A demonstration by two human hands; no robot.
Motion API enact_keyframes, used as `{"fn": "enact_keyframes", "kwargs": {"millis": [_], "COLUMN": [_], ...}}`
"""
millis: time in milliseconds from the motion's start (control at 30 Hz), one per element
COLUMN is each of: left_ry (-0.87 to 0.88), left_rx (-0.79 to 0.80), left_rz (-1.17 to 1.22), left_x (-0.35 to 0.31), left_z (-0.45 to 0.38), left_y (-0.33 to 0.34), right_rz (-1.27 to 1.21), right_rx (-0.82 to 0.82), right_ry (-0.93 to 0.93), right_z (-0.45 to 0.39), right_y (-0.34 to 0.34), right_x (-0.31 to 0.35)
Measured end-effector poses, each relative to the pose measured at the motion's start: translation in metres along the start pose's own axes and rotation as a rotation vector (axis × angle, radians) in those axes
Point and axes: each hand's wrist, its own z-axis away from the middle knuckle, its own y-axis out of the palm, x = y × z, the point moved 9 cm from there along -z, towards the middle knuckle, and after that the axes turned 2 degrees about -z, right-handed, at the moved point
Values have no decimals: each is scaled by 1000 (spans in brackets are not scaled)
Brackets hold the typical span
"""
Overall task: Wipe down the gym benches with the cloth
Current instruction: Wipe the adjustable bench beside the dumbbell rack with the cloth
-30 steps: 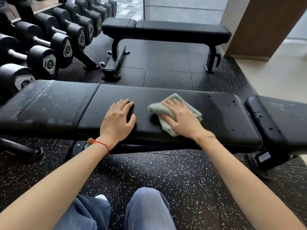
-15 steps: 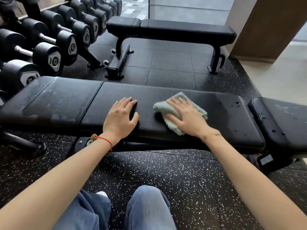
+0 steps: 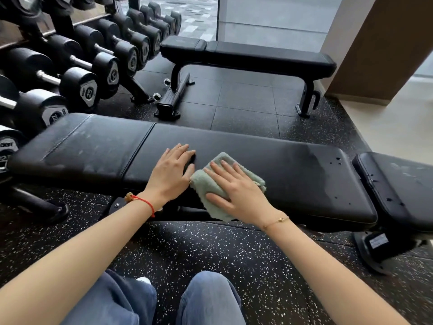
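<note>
A long black padded bench (image 3: 293,165) lies across the view in front of me. My right hand (image 3: 236,191) presses flat on a folded pale green cloth (image 3: 210,186) at the bench's near edge, fingers straight and spread. The cloth's lower corner hangs over the edge. My left hand (image 3: 169,173) rests flat on the pad just left of the cloth, almost touching it. A wet sheen and droplets show on the pad's right end. A second black bench (image 3: 257,56) stands further back.
A rack of black dumbbells (image 3: 79,83) fills the left side, close to the near bench's left end. Another black pad (image 3: 398,184) sits at the right. A wooden pillar (image 3: 384,43) stands at the back right. My knees (image 3: 206,299) are below, over speckled rubber floor.
My right hand has slid the cloth leftward and toward the near edge, closing the gap to my left hand. The left hand has stayed in place on the pad.
</note>
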Motion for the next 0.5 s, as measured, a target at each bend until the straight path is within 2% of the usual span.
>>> {"fn": "enact_keyframes", "kwargs": {"millis": [133, 267, 333, 400, 500], "left_ry": [-84, -274, -342, -370, -367], "left_rx": [-126, -131, -124, -127, -143], "left_rz": [-76, -128, -128, -131, -149], "left_x": [54, 122, 142, 152, 155], "left_z": [10, 27, 34, 38, 37], "left_y": [-42, -63, -62, -60, -58], "right_rz": [-60, -56, -25, -44, -80], "right_rx": [-37, -27, -6, 9, -7], "right_ry": [-42, 215, 282, 226, 10], "right_z": [11, -63, -105, -133, -123], "right_y": [-6, -3, 5, 18, 30], "right_x": [-15, -51, -44, -12, 42]}}
